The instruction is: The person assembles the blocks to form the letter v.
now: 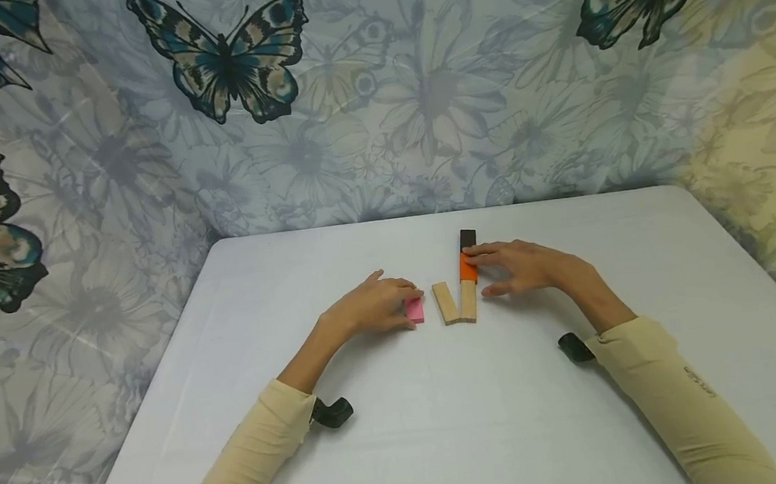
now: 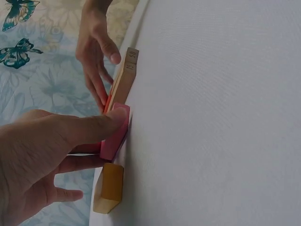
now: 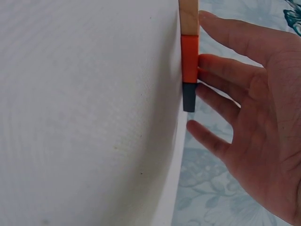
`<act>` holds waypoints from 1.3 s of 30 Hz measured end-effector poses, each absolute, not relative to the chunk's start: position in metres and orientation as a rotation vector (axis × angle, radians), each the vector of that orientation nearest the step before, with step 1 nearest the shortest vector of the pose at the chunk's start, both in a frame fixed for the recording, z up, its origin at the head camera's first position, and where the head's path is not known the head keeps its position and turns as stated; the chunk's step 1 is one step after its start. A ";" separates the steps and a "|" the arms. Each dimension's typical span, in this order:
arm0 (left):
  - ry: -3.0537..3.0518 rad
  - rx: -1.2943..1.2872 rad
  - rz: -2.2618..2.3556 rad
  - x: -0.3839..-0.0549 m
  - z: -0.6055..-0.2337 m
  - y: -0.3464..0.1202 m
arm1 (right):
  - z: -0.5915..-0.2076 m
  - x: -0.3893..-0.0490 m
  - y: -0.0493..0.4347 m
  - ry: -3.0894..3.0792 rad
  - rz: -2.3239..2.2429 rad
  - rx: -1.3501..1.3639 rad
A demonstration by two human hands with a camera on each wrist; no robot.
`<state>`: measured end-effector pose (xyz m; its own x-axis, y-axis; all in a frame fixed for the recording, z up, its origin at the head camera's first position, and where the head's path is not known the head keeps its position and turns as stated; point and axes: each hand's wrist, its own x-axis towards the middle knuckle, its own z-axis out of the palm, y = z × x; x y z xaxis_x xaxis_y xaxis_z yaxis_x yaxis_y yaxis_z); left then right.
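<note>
Pink block [image 1: 414, 313]: pinched by left hand [image 1: 377, 306], thumb near, fingers far, likely for control.
Orange block [image 1: 467, 271]: right hand [image 1: 528, 265] touches right side, fingers spread, perhaps steadying it.

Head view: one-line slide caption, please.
Left hand pinches a pink block; right hand touches an orange block on a white table.

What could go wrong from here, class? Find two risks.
The left hand pinches the pink block close to the slanted wooden block, so moving it rightward might knock that piece. The right hand has fingertips at the orange block; a slight push could shift it out of line with the black block.
</note>
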<state>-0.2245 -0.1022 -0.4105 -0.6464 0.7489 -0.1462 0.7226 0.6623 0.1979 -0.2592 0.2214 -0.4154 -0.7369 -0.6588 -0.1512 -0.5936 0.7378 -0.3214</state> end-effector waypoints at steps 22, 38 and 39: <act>2.810 1.218 0.252 -0.233 -0.396 -0.097 | -0.414 -0.258 0.222 2.678 -0.378 -0.995; 2.814 1.151 0.292 -0.279 -0.393 -0.070 | -0.413 -0.257 0.224 2.668 -0.390 -0.977; 2.807 1.149 0.296 -0.282 -0.394 -0.067 | -0.413 -0.257 0.225 2.669 -0.388 -0.973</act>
